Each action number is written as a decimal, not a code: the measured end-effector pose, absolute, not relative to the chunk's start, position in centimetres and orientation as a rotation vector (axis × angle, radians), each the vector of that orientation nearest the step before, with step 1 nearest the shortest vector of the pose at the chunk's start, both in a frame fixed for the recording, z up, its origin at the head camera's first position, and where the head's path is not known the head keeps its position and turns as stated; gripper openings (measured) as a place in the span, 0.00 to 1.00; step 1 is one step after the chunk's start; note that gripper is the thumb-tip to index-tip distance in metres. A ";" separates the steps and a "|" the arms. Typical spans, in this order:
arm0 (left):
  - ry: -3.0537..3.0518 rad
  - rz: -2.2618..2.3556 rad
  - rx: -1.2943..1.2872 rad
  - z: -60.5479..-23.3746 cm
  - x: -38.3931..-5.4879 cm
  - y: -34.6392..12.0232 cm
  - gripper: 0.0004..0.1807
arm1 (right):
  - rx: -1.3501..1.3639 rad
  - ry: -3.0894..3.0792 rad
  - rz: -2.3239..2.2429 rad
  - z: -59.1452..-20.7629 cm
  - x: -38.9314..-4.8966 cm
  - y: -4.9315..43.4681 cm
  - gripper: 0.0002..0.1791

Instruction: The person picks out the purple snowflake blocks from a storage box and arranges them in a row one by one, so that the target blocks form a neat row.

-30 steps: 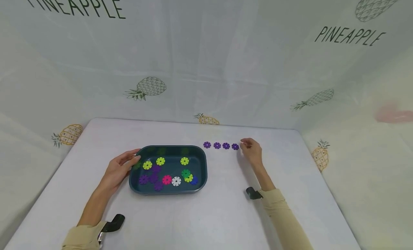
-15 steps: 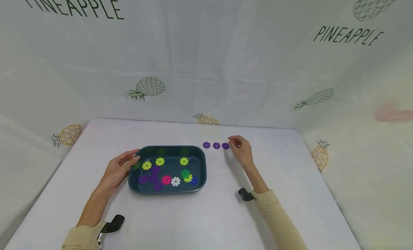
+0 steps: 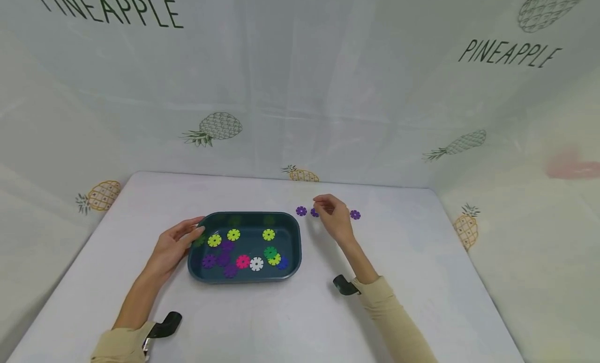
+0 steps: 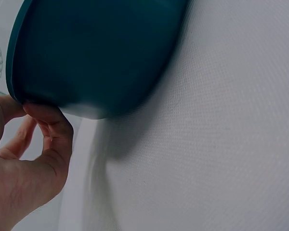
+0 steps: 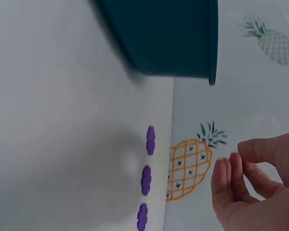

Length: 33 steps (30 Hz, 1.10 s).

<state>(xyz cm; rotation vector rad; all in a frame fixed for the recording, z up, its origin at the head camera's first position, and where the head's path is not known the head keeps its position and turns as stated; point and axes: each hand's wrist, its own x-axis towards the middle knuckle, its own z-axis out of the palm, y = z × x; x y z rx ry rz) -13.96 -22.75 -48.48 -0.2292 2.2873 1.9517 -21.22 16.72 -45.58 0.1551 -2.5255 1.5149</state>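
With thumb over the rim and fingers outside, my left hand (image 3: 170, 248) grips the left end of a dark teal tray (image 3: 244, 280), also seen in the left wrist view (image 4: 101, 57). Inside lie flower-shaped plastic discs: yellow (image 3: 269, 235), purple (image 3: 209, 261), pink (image 3: 242, 261), white (image 3: 256, 264), green and blue. Right of the tray is a row of purple discs (image 3: 301, 211) on the table. My right hand (image 3: 334, 218) hovers over the row, hiding its middle. In the right wrist view its fingers (image 5: 222, 183) curl loosely around nothing visible, apart from the purple discs (image 5: 146, 180).
The white table (image 3: 412, 248) has its back edge just behind the disc row. A pineapple-printed curtain (image 3: 328, 92) hangs behind and at both sides. Each forearm carries a black wrist mount (image 3: 346, 286).
My right hand has moved left along the row, uncovering the purple disc at the right end and covering middle ones. My left hand and the tray have stayed put.
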 end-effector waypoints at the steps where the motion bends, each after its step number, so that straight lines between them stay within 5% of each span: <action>1: 2.286 1.951 -0.226 -48.5 -14.0 -22.7 0.36 | 0.170 -2.522 1.516 -45.5 -21.2 16.5 0.09; 33: 2.280 1.963 -0.223 -48.4 -14.0 -22.6 0.35 | 0.773 -2.535 1.440 -45.8 -19.7 7.4 0.09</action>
